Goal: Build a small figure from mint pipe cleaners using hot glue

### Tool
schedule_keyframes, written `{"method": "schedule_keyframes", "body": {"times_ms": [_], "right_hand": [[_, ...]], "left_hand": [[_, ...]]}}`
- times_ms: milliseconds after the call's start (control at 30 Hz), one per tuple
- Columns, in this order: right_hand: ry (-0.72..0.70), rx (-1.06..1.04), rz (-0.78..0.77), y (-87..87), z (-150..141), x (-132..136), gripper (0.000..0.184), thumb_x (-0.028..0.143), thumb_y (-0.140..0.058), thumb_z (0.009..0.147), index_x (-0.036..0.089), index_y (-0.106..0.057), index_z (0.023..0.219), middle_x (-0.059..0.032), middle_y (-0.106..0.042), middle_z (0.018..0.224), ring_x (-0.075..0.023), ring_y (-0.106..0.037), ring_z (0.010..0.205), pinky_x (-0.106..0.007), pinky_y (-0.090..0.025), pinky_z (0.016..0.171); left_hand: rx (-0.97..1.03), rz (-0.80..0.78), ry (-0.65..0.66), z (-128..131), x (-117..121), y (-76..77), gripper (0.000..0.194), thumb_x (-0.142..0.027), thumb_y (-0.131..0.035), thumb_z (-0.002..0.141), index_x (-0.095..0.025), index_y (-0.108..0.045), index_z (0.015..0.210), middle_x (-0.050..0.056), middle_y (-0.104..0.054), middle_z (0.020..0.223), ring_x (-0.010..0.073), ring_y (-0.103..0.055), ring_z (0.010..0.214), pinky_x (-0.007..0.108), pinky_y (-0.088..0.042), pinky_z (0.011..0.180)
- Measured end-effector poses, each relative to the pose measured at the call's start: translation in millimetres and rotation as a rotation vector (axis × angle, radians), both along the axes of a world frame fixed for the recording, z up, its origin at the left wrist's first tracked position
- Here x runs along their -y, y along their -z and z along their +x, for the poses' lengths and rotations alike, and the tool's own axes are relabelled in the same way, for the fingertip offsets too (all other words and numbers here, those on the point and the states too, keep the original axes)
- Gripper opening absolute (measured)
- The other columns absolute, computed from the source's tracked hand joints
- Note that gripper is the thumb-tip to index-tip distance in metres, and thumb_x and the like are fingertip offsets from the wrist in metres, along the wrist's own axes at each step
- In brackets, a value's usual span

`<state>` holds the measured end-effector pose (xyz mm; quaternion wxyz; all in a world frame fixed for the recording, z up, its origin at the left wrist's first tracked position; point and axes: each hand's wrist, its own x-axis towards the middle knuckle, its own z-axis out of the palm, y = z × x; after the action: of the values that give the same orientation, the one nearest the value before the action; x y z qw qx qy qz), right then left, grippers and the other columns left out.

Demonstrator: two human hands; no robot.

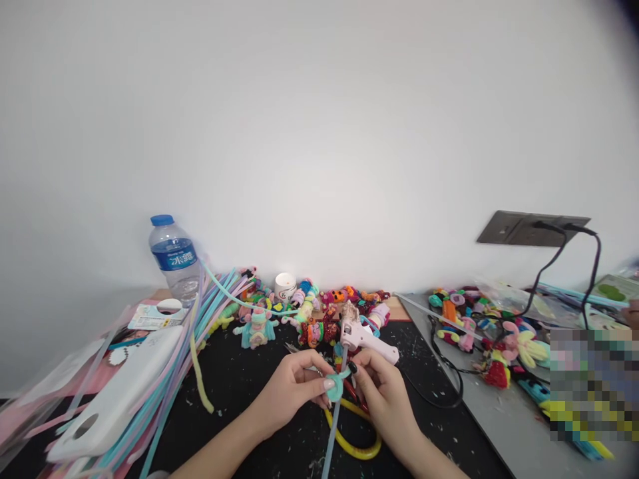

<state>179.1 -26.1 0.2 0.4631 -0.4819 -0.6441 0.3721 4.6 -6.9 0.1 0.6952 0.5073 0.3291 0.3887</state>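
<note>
A small turquoise pipe cleaner coil (334, 388) is held up between my two hands. The thumb and fingers of my left hand (299, 387) pinch the coil from its left side. Opposite it, my right hand (383, 391) closes its thumb and forefinger on the strand that leads off the coil. Just beyond my fingers lies a pale pink glue gun (372, 342), its nozzle end crusted with brown residue. A long translucent glue stick (330, 442) runs toward me beneath the coil. Partly hidden under my hands is a yellow loop-shaped handle (360, 455).
Left are a white board (117, 392), bundled pastel pipe cleaners (172, 386) and a water bottle (174, 259). Several fuzzy figures (257, 329) and a paper cup (285, 286) line the back of the black mat (224, 426). A black cable (449, 404) curves at right.
</note>
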Motion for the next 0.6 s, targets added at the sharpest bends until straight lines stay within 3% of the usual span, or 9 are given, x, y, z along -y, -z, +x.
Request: {"method": "schedule_keyframes", "body": {"times_ms": [200,267,367,433,500,600], "right_hand": [[-0.025,0.053,-0.003,-3.5,3.3,-2.2,0.021,0.030,-0.043,0.088,0.018,-0.048,0.071,0.0032,-0.046,0.058,-0.0102,-0.041,0.049,-0.021,-0.033,0.046],[0.061,0.156,0.084,-5.7,9.6,-6.5,0.018,0.028,-0.043,0.087,0.018,-0.050,0.074,0.0011,-0.050,0.062,-0.0126,-0.046,0.054,-0.023,-0.037,0.052],[0.301,0.326,0.278,-8.3,20.8,-16.2,0.012,0.023,-0.044,0.084,0.018,-0.052,0.092,-0.0048,-0.057,0.082,-0.0188,-0.054,0.074,-0.029,-0.042,0.068],[0.381,0.491,0.358,-8.3,25.9,-22.6,0.028,0.020,-0.050,0.076,0.019,-0.049,0.104,-0.0091,-0.055,0.104,-0.0251,-0.050,0.096,-0.037,-0.039,0.082],[0.388,0.634,0.318,-6.3,28.1,-27.0,0.043,0.018,-0.052,0.070,0.020,-0.046,0.113,-0.0103,-0.050,0.116,-0.0286,-0.046,0.105,-0.042,-0.038,0.086],[0.362,0.727,0.192,-1.1,28.7,-29.9,0.050,0.017,-0.051,0.069,0.020,-0.044,0.118,-0.0099,-0.052,0.114,-0.0290,-0.048,0.104,-0.043,-0.040,0.082]], "left_hand": [[0.005,0.022,0.028,-0.3,0.4,-2.5,0.015,-0.024,-0.070,0.068,-0.013,-0.061,0.072,0.002,-0.062,0.063,0.0137,-0.060,0.055,0.028,-0.051,0.056],[-0.011,0.028,-0.079,-2.0,-2.8,-3.8,0.015,-0.025,-0.069,0.069,-0.014,-0.061,0.074,0.001,-0.062,0.063,0.0128,-0.059,0.055,0.026,-0.051,0.057],[-0.015,0.023,-0.295,-5.1,-8.6,-3.0,0.015,-0.028,-0.066,0.071,-0.015,-0.061,0.077,-0.001,-0.059,0.065,0.0108,-0.058,0.057,0.024,-0.050,0.059],[0.011,0.016,-0.359,-6.8,-11.5,-0.7,0.016,-0.028,-0.066,0.072,-0.016,-0.060,0.080,-0.001,-0.058,0.072,0.0107,-0.058,0.061,0.025,-0.051,0.062],[0.033,0.015,-0.389,-7.8,-13.0,1.9,0.017,-0.029,-0.065,0.072,-0.017,-0.060,0.082,-0.001,-0.057,0.076,0.0110,-0.058,0.063,0.026,-0.052,0.064],[0.047,0.024,-0.414,-8.0,-13.9,4.2,0.018,-0.030,-0.065,0.071,-0.017,-0.060,0.084,-0.001,-0.056,0.079,0.0115,-0.058,0.063,0.027,-0.052,0.065]]}}
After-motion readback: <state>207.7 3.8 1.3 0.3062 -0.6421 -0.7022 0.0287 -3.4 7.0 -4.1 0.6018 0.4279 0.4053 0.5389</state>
